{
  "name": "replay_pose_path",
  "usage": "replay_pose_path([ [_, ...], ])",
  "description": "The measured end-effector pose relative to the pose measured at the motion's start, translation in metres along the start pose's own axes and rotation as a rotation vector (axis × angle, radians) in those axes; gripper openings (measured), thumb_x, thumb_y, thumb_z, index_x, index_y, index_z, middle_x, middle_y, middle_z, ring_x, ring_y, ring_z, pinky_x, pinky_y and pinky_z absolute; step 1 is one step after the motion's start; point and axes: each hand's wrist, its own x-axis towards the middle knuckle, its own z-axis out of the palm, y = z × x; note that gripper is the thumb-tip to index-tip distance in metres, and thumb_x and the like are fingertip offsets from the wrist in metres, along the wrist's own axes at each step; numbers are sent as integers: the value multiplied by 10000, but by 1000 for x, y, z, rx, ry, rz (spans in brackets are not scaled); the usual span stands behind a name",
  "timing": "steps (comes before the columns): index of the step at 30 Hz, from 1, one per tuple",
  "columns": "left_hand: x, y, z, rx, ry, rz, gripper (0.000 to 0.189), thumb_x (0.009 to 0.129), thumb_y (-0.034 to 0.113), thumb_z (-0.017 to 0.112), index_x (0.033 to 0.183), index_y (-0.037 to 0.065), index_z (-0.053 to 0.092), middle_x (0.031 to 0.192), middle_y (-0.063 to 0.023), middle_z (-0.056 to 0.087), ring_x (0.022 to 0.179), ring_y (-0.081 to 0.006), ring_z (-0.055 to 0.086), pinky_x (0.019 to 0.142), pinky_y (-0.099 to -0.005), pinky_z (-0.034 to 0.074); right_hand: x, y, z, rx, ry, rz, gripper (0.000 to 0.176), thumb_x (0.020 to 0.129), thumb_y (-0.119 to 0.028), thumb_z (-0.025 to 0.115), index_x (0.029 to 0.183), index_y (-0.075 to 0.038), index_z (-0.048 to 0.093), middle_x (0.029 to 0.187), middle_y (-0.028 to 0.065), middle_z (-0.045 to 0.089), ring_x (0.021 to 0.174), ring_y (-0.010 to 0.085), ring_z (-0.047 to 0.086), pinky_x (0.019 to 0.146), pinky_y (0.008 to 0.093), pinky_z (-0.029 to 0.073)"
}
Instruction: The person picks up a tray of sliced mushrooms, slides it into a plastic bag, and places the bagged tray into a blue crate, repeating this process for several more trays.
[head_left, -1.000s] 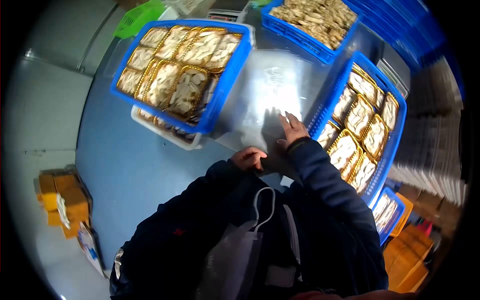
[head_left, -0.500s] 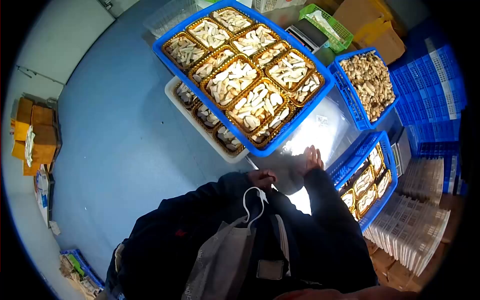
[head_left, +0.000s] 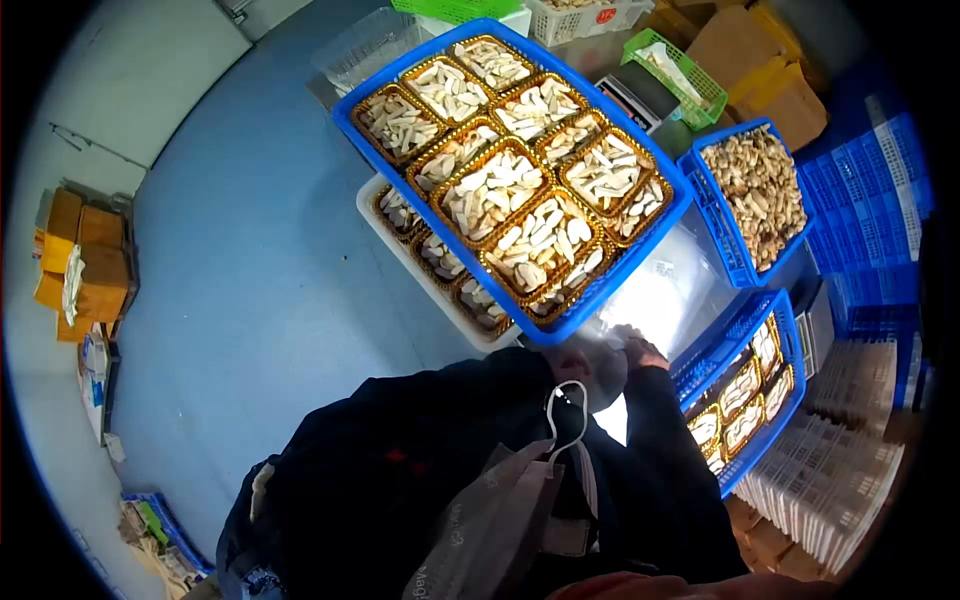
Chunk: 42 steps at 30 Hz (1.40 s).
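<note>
My right hand (head_left: 643,351) is over the shiny metal table, its fingers bent inward; whatever they hold, if anything, does not show. Close by on the left, my left hand (head_left: 573,363) is dim and partly covered by the sleeve and mask loop, so its fingers cannot be made out. Just beyond both hands is a large blue crate (head_left: 637,283) filled with gold plastic trays (head_left: 497,190) of pale sliced mushrooms. Under it sits a white crate (head_left: 377,212) with similar trays. A white face mask (head_left: 490,515) hangs at my chest.
Right of my hands stands another blue crate (head_left: 745,455) with filled gold trays. Behind it, a blue basket (head_left: 716,228) holds brown mushrooms. Stacked white crates (head_left: 815,490) and blue crates (head_left: 865,215) line the right side. A green basket (head_left: 700,115) is at the back.
The view has shifted, so the crates appear lower and further right. My left hand has moved forward, nearer the large blue crate. My right hand's spread fingers have bent inward.
</note>
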Motion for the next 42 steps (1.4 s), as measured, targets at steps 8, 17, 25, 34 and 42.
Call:
replay_pose_path([
  [8,62,40,49,1003,167,586,503,685,186,627,1160,85,495,1202,-130,422,1081,-322,412,923,-407,340,-25,-8,-68,-23,67,27,310,720,-49,467,1011,-127,539,1016,111,572,975,280,524,801,386,441],
  [17,74,35,66,1438,108,194,117,709,174,550,806,113,577,921,-46,552,921,-273,502,799,-429,392,-76,-21,-65,60,302,-67,170,728,-146,503,842,-162,628,944,-23,609,946,177,543,857,331,399],
  [25,78,39,99,1460,315,60,264,695,167,533,934,95,622,1021,-103,548,916,-312,514,814,-380,419,-99,-10,-54,-41,423,-93,185,713,-163,510,861,-172,622,931,-50,595,966,123,521,942,369,343],
  [34,75,19,81,570,307,-416,482,809,-24,454,1221,226,474,812,-63,548,499,-100,504,401,-251,417,-122,-14,-55,205,474,-86,282,745,-265,542,979,-116,592,1071,28,569,1050,205,490,946,402,336],
  [42,92,58,132,1303,352,352,190,796,175,593,971,115,634,728,-122,615,610,-231,598,549,-309,472,-150,-13,-95,268,562,244,404,725,-210,581,1102,-92,493,1113,89,528,988,270,520,879,410,391],
])
